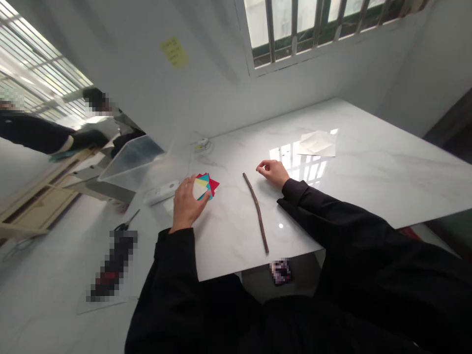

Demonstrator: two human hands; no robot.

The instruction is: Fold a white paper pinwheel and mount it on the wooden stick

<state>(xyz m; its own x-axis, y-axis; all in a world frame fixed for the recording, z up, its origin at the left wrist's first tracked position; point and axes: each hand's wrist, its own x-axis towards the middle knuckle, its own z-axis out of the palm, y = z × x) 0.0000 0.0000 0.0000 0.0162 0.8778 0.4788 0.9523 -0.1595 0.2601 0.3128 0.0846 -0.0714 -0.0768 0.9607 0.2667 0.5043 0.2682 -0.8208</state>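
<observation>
Closing on a fanned stack of coloured papers [205,184], the left hand [187,207] has its fingers at the left side and its thumb at the near side, toward the bench's [372,177] left part. The right hand [273,173] curls its fingers toward the thumb (whether the tips meet, I cannot tell), well in from the near edge. Between the hands lies a brown stick [257,204], its near end just inside the near edge, with a strip of open surface on each side. Left of the left hand is a white power strip [162,192]. A creased white sheet [317,144] lies near the back edge; beyond the right forearm, broad open room stretches to the right edge and far corner.
</observation>
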